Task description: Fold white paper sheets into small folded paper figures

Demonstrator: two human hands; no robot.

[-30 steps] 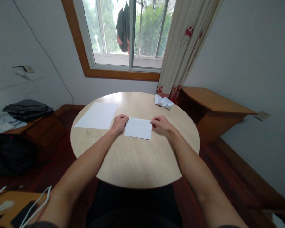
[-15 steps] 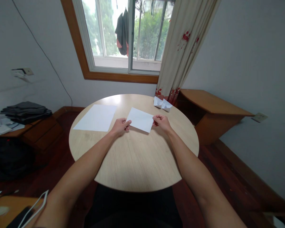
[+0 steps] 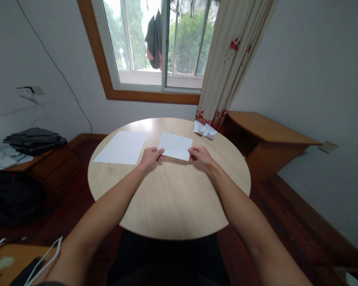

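Note:
Between my hands is a small white rectangular sheet of paper (image 3: 176, 145), held a little above the round table (image 3: 167, 198). My left hand (image 3: 152, 156) pinches its left edge near the lower corner, thumb on top. At the lower right edge, my right hand (image 3: 199, 155) grips the paper the same way. A larger white sheet (image 3: 122, 147) lies flat on the table to the left of my left hand. Two folded white paper shapes (image 3: 204, 129) stand side by side near the far right edge, beyond my right hand.
A wooden desk (image 3: 274, 129) stands to the right of the table, by the curtain (image 3: 223, 63). On the left, a low cabinet (image 3: 53, 167) bears a stack of dark folded items (image 3: 35, 140). A black bag (image 3: 13, 198) rests below it.
The small sheet has turned slightly so its long edges lie more level. My right hand has moved a little left along with it; my left hand has barely shifted.

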